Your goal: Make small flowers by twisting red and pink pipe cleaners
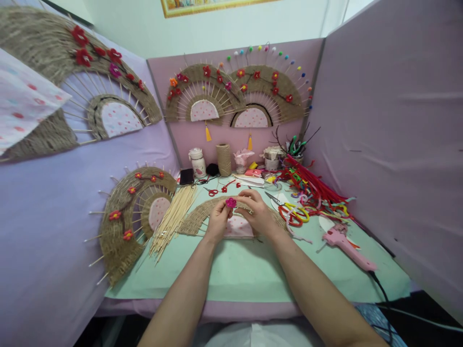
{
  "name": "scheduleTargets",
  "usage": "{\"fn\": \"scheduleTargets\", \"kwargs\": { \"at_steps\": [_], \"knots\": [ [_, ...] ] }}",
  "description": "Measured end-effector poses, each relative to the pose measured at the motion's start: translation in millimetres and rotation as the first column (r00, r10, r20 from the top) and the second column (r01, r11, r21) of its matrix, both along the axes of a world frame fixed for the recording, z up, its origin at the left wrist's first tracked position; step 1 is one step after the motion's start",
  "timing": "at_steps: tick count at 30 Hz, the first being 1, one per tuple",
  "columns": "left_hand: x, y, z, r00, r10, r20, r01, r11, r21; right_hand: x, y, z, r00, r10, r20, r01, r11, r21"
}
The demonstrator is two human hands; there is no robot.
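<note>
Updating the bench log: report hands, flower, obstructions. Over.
Left hand pinching magenta flower. Right hand at flower's edge, contact unclear. Twine-covered fan beneath both hands. Nothing visibly blocking hands; scissors and pink glue gun lie to the right.

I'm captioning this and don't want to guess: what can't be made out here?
In the head view:
Pink flower: underside, hidden by the left hand; whether the right hand touches it, too small to tell.
Fan behind the hands: middle, partly covered by them.
Framed picture: top, cut off by upper edge.
</note>
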State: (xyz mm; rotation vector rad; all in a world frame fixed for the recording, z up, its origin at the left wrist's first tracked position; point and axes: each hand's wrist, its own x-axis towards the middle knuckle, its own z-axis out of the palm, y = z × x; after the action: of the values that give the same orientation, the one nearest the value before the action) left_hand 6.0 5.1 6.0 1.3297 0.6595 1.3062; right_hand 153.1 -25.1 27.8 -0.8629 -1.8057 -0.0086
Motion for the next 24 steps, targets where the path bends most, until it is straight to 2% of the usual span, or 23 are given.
{"fn": "scheduleTargets", "kwargs": {
  "at_steps": [7, 14, 19, 24],
  "knots": [
    [0, 1, -2.9, 0.995, -0.093, -0.022, 0.094, 0.995, 0.026, -3, 1, -5.6, 0.998, -0.032, 0.045, 0.028, 0.996, 0.088],
    [1, -2, -1.9, 0.993, -0.086, -0.078, 0.09, 0.995, 0.046, -4, -2, -3.8, 0.997, -0.047, 0.069, 0.036, 0.988, 0.15],
    [3, -7, 4.9, 0.993, -0.013, -0.12, 0.026, 0.994, 0.107, -9, -3, -3.9, 0.995, -0.077, -0.061, 0.087, 0.982, 0.17],
    [1, -6, 6.4, 0.991, 0.081, -0.108, -0.068, 0.991, 0.118, -10, -6, -0.3, 0.993, -0.046, -0.105, 0.055, 0.995, 0.089]
  ]
}}
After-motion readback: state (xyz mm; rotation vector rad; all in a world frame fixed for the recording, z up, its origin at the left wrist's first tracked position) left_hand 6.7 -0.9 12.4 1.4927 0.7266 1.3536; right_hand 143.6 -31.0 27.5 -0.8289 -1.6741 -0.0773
